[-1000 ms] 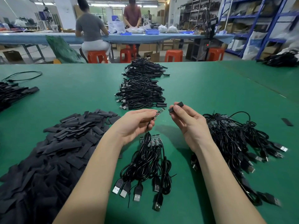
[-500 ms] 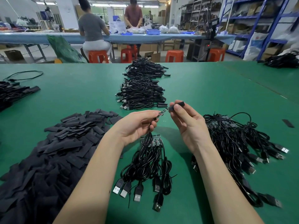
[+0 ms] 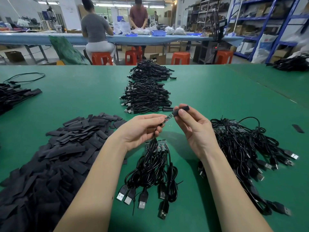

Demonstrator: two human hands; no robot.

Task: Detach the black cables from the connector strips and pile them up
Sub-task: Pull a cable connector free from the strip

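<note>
— Where is the connector strip?
— Above the table [image 3: 209,97]; the left hand [image 3: 142,129] pinches the connector strip [image 3: 168,118], black cable [image 3: 153,144] hanging below.
— The right?
— The right hand [image 3: 195,128] has its fingers [image 3: 181,113] curled, pinching a black sleeve [image 3: 181,108] at the strip's tip.

Black cables [image 3: 154,166] below hands; black sleeve [image 3: 181,111] in right fingers; green table [image 3: 209,91]; orange stools [image 3: 181,58] beyond.

A green table [image 3: 209,91] was seen. A heap of black sleeves [image 3: 50,164] was spread toward its near left corner, and a cable bunch [image 3: 153,169] lay by the near edge. A larger cable tangle [image 3: 242,148] was piled toward the right edge. Two cable piles [image 3: 147,96] were stacked mid-table, toward the far edge.
</note>
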